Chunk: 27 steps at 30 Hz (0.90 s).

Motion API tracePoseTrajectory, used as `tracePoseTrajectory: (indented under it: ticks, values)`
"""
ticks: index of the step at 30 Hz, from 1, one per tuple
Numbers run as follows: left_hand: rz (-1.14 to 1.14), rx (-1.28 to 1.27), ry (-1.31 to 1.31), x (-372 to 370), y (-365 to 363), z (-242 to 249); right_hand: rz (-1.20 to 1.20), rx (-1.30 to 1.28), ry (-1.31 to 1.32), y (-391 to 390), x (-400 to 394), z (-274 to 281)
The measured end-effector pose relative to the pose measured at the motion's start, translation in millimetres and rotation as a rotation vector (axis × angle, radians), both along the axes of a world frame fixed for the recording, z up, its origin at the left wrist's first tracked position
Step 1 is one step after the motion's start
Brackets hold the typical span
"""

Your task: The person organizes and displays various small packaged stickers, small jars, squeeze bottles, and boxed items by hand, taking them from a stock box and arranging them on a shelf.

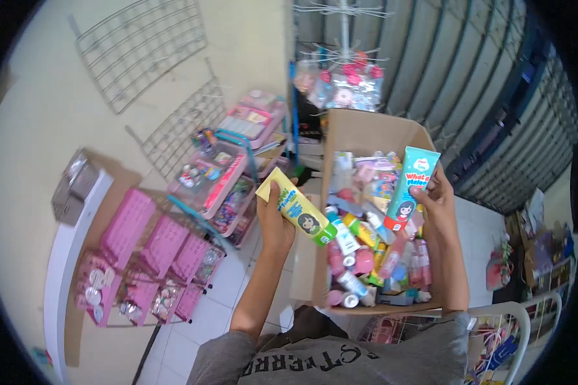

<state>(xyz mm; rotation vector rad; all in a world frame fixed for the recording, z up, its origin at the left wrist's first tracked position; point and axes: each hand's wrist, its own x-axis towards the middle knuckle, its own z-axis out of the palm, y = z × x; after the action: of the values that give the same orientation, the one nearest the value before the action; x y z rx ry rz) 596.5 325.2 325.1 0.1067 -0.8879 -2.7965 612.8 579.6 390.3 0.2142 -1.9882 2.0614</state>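
My left hand is closed around a yellow squeeze tube with a green cap and a cartoon girl on its front. The tube tilts down to the right, just left of the box. In my right hand is a teal squeeze tube with a red cap, its label reading "What a Melon". That tube is nearly upright over the right side of an open cardboard box. Tubes, bottles and jars fill the box in a jumble, among them a pink bottle and a yellow tube.
Pink plastic baskets hang at the left wall below wire grids. Behind them stands a trolley of clear drawers. A display rack with packets rises behind the box. A white wire basket is at the lower right.
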Motion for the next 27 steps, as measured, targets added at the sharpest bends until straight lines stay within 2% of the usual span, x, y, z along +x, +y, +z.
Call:
tracePoseTrajectory:
  ticks: [2, 3, 5, 6, 8, 9, 10, 12, 13, 14, 16, 17, 18, 20, 21, 22, 24, 25, 26, 27]
  values:
    - [0.082, -0.035, 0.050, 24, -42, 12, 0.114, 0.142, -0.037, -38, 8, 18]
    - [0.223, -0.011, 0.106, 39, -67, 19, 0.157, 0.128, 0.071, -63, 11, 26]
    - [0.535, -0.035, 0.194, 75, -131, 19, 0.252, 0.114, 0.121, -110, 13, 30]
    - [0.657, -0.031, 0.101, 100, -159, 24, 0.307, 0.123, 0.135, -140, 19, 30]
    - [0.870, -0.279, 0.069, 148, -208, 9, 0.512, 0.211, 0.120, -203, 44, 19]
    - [0.772, -0.271, 0.119, 185, -219, 19, 0.699, 0.125, 0.026, -235, 52, 17]
    - [0.838, -0.272, 0.110, 213, -244, 13, 0.780, 0.122, 0.043, -266, 57, 19]
    - [1.156, -0.190, 0.082, 273, -290, 11, 0.753, 0.018, 0.014, -326, 71, 17]
    - [1.186, -0.257, 0.067, 306, -302, 12, 0.859, -0.024, -0.015, -357, 88, 20]
    - [1.313, -0.352, -0.143, 329, -319, -4, 0.947, -0.031, -0.011, -391, 108, 12]
    - [1.307, -0.585, -0.093, 378, -337, -22, 1.191, 0.098, 0.063, -455, 158, -9]
    - [1.365, -0.484, -0.036, 407, -341, -8, 1.333, 0.140, -0.024, -483, 188, -4]
    - [1.437, -0.491, -0.058, 437, -350, -1, 1.408, 0.138, -0.023, -509, 206, -4]
    - [1.702, -0.356, 0.023, 493, -361, 12, 1.447, -0.353, -0.140, -555, 236, -4]
    - [1.742, -0.433, -0.069, 522, -362, 7, 1.395, -0.376, -0.135, -577, 262, -8]
    - [1.806, -0.427, -0.070, 540, -361, -4, 1.458, -0.370, -0.134, -597, 284, -18]
    - [1.697, -0.673, -0.305, 577, -359, -30, 1.746, -0.086, -0.079, -634, 329, -39]
    - [1.741, -0.677, -0.314, 594, -360, -35, 1.821, -0.129, -0.060, -653, 349, -39]
    - [1.843, -0.527, -0.291, 608, -359, -42, 1.857, -0.140, -0.058, -673, 365, -40]
    - [1.929, -0.365, -0.264, 624, -362, -47, 1.804, -0.304, -0.121, -698, 382, -40]
